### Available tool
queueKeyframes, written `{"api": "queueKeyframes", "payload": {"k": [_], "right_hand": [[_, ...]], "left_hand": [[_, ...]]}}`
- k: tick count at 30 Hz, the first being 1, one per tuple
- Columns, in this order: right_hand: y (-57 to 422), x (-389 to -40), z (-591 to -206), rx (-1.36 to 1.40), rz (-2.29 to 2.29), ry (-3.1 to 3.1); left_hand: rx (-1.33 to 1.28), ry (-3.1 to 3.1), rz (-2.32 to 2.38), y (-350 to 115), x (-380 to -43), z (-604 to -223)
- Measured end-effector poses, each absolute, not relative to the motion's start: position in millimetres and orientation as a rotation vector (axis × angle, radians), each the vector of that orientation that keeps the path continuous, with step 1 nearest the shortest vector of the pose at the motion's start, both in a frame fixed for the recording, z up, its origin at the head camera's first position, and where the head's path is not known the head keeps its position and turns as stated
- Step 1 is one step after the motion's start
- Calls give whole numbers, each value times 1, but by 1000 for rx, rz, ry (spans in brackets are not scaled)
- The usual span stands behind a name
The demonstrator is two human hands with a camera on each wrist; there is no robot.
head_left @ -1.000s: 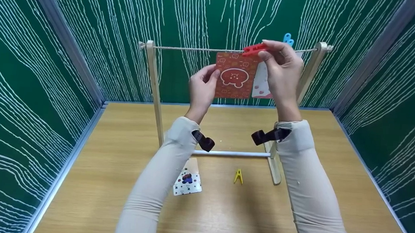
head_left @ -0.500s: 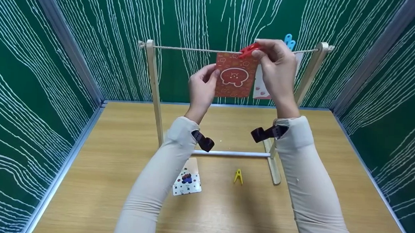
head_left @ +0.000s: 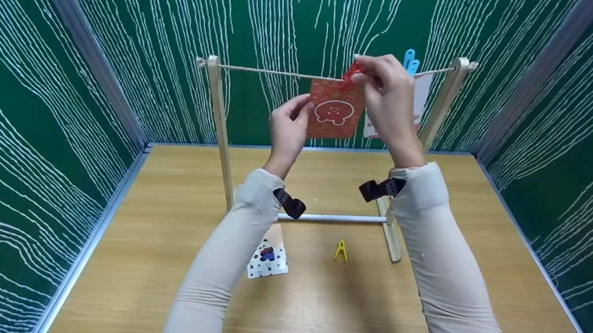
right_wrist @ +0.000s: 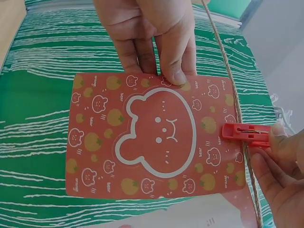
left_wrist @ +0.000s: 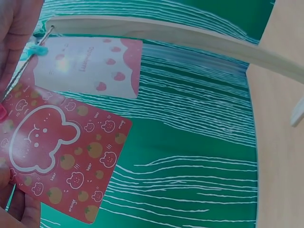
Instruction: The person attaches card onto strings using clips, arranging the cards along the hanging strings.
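A red card (head_left: 333, 123) with a white-outlined bear face is held upright against the rope (head_left: 271, 72). My left hand (head_left: 289, 128) pinches its left edge between thumb and fingers. At the card's top edge, my right hand (head_left: 392, 98) pinches a red clothespin (right_wrist: 244, 134) by its handle end. In the right wrist view the clothespin's front end lies over the card's edge and across the rope. To the right, partly behind my right hand, a white and pink card (left_wrist: 90, 66) hangs from the rope under a blue clothespin (head_left: 410, 62).
The rope runs between two wooden posts (head_left: 217, 127) joined low down by a white bar (head_left: 334, 218). On the table (head_left: 319, 310) lie a yellow clothespin (head_left: 341, 251) and a white card (head_left: 268, 259) with a blue and red figure, partly under my left forearm.
My right hand has moved left and tilted the red clothespin steeper over the card's top edge. The rope now sags lower there. My left hand stays on the card.
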State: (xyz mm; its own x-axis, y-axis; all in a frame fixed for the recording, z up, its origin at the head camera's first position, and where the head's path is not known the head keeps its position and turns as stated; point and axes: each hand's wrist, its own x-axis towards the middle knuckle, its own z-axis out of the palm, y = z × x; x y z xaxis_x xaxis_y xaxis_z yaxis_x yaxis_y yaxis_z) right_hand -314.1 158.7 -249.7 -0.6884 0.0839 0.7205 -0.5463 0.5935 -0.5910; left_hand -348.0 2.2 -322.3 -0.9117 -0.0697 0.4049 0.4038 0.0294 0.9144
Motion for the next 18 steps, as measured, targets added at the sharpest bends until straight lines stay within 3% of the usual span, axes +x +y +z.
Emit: {"api": "queueKeyframes", "payload": {"k": [18], "right_hand": [[159, -315, -258, 413, 1077, -2159]], "left_hand": [[-390, -2012, -1936, -1, -348, -331]]}}
